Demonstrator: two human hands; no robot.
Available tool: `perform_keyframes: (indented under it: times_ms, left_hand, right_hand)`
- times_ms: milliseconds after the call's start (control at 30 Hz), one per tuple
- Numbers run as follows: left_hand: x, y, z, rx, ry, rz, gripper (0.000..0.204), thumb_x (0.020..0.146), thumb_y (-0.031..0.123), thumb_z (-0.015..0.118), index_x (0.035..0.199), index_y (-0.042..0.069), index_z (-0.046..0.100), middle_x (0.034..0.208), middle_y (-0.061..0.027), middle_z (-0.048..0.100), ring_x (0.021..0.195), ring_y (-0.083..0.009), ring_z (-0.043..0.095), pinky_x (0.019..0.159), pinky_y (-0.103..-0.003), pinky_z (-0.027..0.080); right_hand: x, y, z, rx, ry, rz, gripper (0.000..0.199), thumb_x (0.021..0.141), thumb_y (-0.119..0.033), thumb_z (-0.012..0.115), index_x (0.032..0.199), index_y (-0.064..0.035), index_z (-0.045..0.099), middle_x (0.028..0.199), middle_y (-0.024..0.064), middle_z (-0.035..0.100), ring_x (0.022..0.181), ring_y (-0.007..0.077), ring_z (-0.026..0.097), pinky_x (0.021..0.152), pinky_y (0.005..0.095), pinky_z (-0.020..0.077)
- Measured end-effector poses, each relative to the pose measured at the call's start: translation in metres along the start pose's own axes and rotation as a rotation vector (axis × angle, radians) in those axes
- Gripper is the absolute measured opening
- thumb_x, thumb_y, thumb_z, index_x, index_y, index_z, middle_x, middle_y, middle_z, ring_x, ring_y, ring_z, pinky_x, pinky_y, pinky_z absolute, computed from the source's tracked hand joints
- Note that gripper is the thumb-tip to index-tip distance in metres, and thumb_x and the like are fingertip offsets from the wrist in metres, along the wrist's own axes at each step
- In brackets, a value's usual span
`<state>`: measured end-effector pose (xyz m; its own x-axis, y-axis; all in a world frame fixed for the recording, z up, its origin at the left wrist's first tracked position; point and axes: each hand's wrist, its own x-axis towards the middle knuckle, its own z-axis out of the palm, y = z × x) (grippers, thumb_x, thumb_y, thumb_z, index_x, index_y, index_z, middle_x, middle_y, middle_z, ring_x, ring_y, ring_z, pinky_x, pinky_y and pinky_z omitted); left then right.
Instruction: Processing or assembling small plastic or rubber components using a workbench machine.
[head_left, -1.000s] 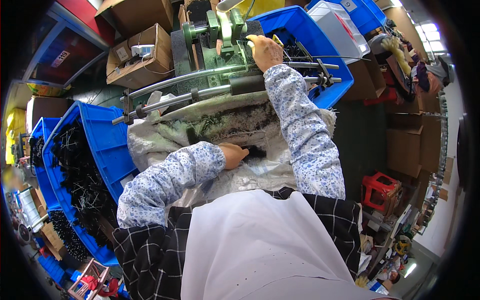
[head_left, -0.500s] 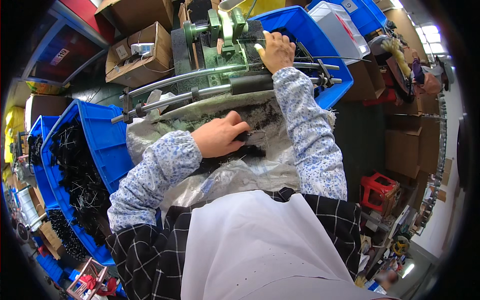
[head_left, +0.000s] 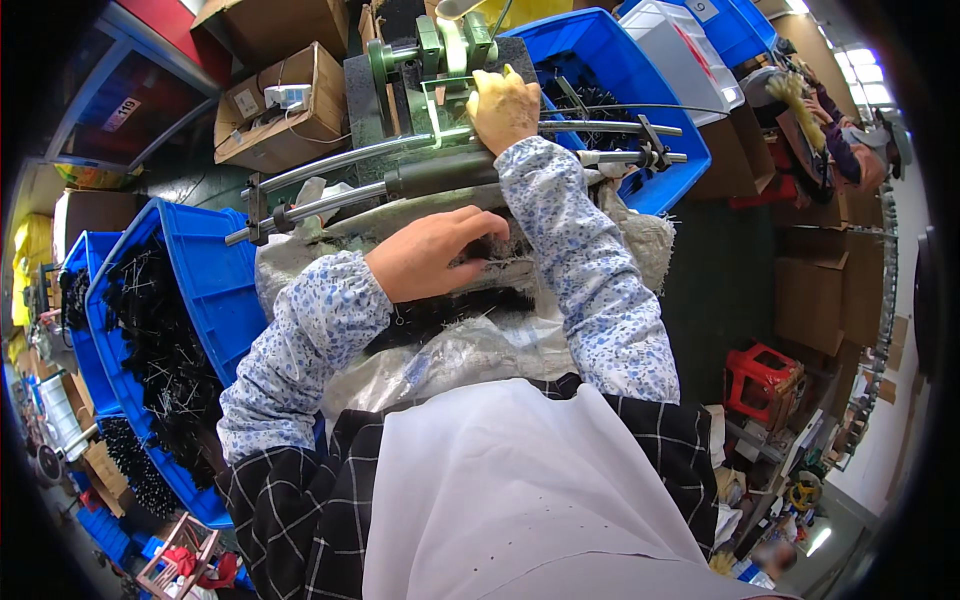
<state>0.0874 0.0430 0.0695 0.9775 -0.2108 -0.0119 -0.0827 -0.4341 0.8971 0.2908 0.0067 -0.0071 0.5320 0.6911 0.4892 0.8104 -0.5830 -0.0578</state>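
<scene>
My right hand (head_left: 503, 110) is closed, knuckles up, at the head of a small green and dark metal machine (head_left: 428, 50). What it grips is hidden under the fingers. To the right of that hand a thin dark wire (head_left: 660, 107) runs out over a blue bin; whether it joins what I hold, I cannot tell. My left hand (head_left: 432, 256) hovers over black bristly pieces (head_left: 450, 312) lying on a pale woven sack (head_left: 420, 368) at my lap. Its fingers curl, with the thumb apart from them, and I see nothing held between.
Two chrome rails (head_left: 350, 198) with a dark sleeve (head_left: 445, 174) cross in front of the machine. A blue bin (head_left: 180, 250) of black wire brushes stands left, another blue bin (head_left: 640, 85) at the back right. A cardboard box (head_left: 285, 105) and red stool (head_left: 762, 385) flank me.
My right hand has moved left along the machine and closed, leaving the spot by the black bristles. The left hand has shifted slightly up and left, its thumb now further from the fingers.
</scene>
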Motion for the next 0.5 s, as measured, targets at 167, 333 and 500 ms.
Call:
perform_keyframes:
  times_ms: [167, 333, 500]
  left_hand:
    - [-0.011, -0.011, -0.016, 0.072, 0.12, 0.137, 0.027, 0.078, 0.002, 0.061, 0.103, 0.005, 0.053, 0.11, -0.0107, 0.052, 0.103, -0.0271, 0.053, 0.089, -0.034, 0.043]
    - [-0.013, -0.008, -0.025, 0.096, 0.194, 0.043, 0.028, 0.08, -0.001, 0.057, 0.106, 0.007, 0.053, 0.112, -0.0127, 0.045, 0.104, -0.0286, 0.05, 0.09, -0.035, 0.042]
    - [0.003, -0.019, -0.019, 0.065, 0.27, 0.1, 0.024, 0.079, 0.0, 0.061, 0.102, 0.005, 0.055, 0.108, -0.0099, 0.05, 0.095, -0.0232, 0.056, 0.08, -0.031, 0.048]
  right_hand:
    - [-0.003, 0.043, -0.011, 0.026, -0.088, 0.066, 0.021, 0.072, -0.023, 0.061, 0.09, -0.0117, 0.064, 0.088, 0.0053, 0.065, 0.095, 0.027, 0.058, 0.077, 0.0431, 0.0422]
    - [0.015, 0.089, -0.017, -0.015, -0.257, 0.08, 0.021, 0.08, -0.027, 0.054, 0.094, -0.0154, 0.065, 0.094, 0.0073, 0.063, 0.093, 0.0264, 0.059, 0.076, 0.0437, 0.0447]
    - [0.034, 0.101, -0.024, 0.022, -0.494, 0.069, 0.022, 0.084, -0.024, 0.049, 0.101, -0.0205, 0.063, 0.097, 0.0083, 0.064, 0.092, 0.0279, 0.061, 0.078, 0.0417, 0.0477]
